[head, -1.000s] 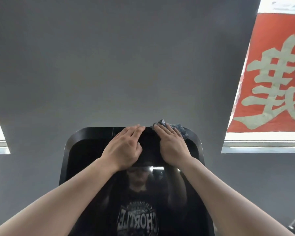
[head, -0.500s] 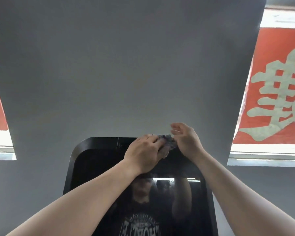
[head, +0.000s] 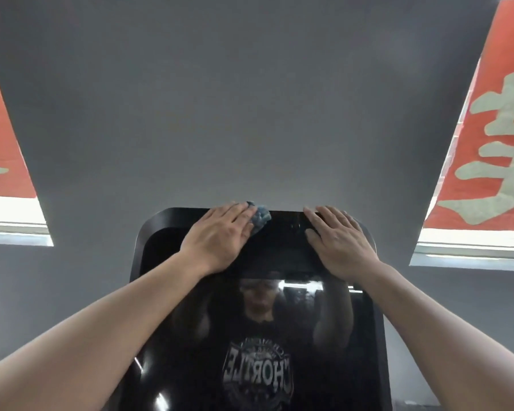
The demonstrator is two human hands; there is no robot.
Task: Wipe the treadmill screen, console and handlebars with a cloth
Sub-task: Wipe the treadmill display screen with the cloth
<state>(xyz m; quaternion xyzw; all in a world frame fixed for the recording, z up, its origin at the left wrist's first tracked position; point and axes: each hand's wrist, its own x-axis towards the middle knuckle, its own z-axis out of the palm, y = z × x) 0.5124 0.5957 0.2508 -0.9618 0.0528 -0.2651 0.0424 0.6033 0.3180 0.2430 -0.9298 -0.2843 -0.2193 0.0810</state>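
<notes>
Two hands work the treadmill screen (head: 258, 336): left hand (head: 218, 237) presses a blue cloth (head: 260, 218) flat-fingered along its top edge; right hand (head: 337, 240), fingers straight, steadies it.

There is one view only, from a wide-angle camera on the person's head. It faces forward, close to the black screen (head: 258, 336), which fills the lower middle of the frame. Both forearms reach in from the bottom corners toward the screen's top edge. Behind stands a grey wall (head: 250, 99), with red banners (head: 493, 143) bending at both sides.
</notes>
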